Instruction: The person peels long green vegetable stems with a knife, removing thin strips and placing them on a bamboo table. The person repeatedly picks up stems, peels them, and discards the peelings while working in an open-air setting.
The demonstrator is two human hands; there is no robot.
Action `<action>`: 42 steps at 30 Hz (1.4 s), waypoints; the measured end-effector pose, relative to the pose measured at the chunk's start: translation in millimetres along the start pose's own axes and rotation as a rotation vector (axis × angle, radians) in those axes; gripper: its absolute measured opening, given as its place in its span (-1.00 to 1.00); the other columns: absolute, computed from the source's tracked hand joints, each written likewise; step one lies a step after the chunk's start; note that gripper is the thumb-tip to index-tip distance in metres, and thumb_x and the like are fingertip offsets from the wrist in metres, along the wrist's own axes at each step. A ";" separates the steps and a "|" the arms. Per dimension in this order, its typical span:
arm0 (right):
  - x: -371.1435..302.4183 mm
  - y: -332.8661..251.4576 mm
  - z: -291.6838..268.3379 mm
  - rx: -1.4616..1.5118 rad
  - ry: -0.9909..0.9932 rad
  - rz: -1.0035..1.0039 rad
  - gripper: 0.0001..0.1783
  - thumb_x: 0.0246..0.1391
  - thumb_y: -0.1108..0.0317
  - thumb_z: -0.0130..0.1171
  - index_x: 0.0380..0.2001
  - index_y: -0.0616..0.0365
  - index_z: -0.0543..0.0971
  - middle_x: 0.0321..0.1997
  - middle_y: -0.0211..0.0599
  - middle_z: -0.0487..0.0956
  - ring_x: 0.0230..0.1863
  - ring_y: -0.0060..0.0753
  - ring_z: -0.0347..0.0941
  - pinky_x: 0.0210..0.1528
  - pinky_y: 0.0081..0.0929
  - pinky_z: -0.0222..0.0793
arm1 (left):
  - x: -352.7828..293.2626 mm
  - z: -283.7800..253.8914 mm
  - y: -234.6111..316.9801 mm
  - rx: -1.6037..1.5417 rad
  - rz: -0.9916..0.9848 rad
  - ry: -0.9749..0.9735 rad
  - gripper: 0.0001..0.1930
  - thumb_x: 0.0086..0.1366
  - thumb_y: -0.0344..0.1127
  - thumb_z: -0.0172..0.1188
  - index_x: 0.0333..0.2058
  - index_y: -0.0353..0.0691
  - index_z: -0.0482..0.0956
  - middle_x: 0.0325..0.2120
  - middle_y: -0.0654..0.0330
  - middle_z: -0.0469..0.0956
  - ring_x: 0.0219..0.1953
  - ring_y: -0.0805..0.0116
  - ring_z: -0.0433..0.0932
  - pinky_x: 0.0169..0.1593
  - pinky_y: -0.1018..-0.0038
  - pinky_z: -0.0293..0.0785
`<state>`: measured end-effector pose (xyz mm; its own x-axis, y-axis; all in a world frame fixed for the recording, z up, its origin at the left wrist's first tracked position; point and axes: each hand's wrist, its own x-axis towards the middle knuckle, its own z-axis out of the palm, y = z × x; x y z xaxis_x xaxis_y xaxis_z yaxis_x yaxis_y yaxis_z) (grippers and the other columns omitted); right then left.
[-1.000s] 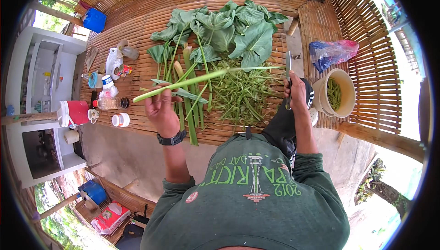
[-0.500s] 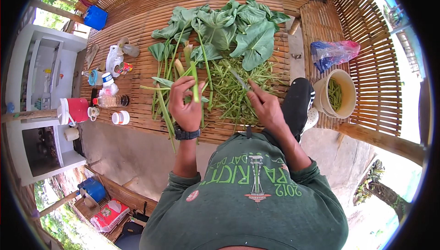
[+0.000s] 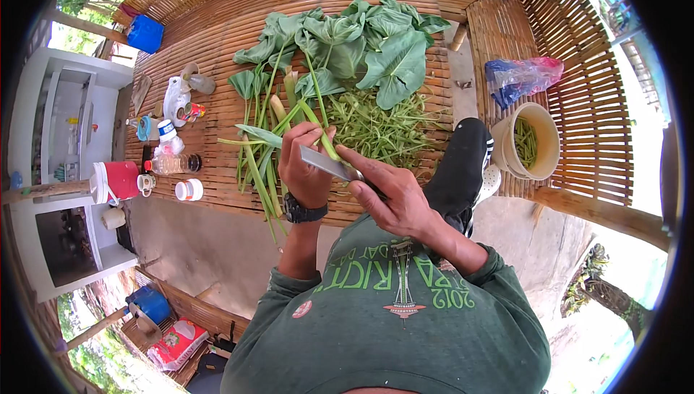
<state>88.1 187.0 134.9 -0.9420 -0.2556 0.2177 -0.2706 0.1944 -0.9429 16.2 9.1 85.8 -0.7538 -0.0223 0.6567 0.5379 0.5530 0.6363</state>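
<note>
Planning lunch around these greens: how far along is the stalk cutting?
Done: a heap of cut strips on the bamboo platform, more in the bucket. In hand: left hand holds a green stalk; right hand holds the knife against it. Left: many leafy stalks uncut.

We see a smooth, shiny metal knife blade [image 3: 327, 162] against a glossy green stem [image 3: 316, 125]. Beneath our grip, the surface [image 3: 217, 47] is matt slatted bamboo. Off to the right sits a smooth plastic bucket [image 3: 506, 150].
</note>
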 end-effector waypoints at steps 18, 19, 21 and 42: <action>10.1 91.0 -44.2 0.638 0.291 0.606 -0.54 0.49 -0.06 0.08 -0.38 0.07 0.51 -0.55 -0.51 0.43 -0.63 -0.68 0.23 -0.64 -0.61 0.11 | -4.7 -17.8 -16.6 -0.607 -0.348 -0.081 -0.71 0.22 -0.66 0.45 -0.14 -0.35 0.56 -0.11 0.05 0.65 -0.19 0.41 0.69 -0.14 0.50 0.74; 6.3 111.7 -53.0 0.642 0.318 0.617 -0.56 0.49 -0.03 0.08 -0.37 0.07 0.53 -0.55 -0.52 0.44 -0.64 -0.68 0.23 -0.64 -0.60 0.12 | -7.8 -24.2 -30.8 -0.544 -0.342 -0.099 -0.73 0.25 -0.59 0.46 -0.14 -0.34 0.56 -0.11 0.03 0.66 -0.23 0.41 0.69 -0.18 0.51 0.73; -0.2 141.4 -69.4 0.682 0.437 0.688 -0.59 0.49 0.00 0.10 -0.37 0.07 0.53 -0.56 -0.53 0.43 -0.65 -0.67 0.23 -0.64 -0.60 0.13 | -2.6 -32.1 -29.5 -0.675 -0.415 -0.050 -0.74 0.28 -0.56 0.45 -0.14 -0.33 0.56 -0.12 0.03 0.67 -0.25 0.41 0.69 -0.20 0.51 0.72; -52.1 265.0 -69.8 -0.577 0.015 0.200 -0.56 0.52 0.14 -0.07 0.10 0.25 0.62 -0.02 -0.01 0.70 0.02 -0.03 0.62 0.11 -0.12 0.52 | -33.5 -6.6 -111.7 -1.208 -1.316 0.080 -0.69 0.63 -0.01 0.03 0.00 -0.13 0.51 -0.31 0.23 0.59 -0.41 0.35 0.51 -0.35 0.42 0.49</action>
<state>51.6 317.9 -108.6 -0.9872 -0.1483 0.0584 -0.1483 0.7202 -0.6777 -16.1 -57.5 -4.6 -0.8735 0.0415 -0.4851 -0.3647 -0.7158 0.5955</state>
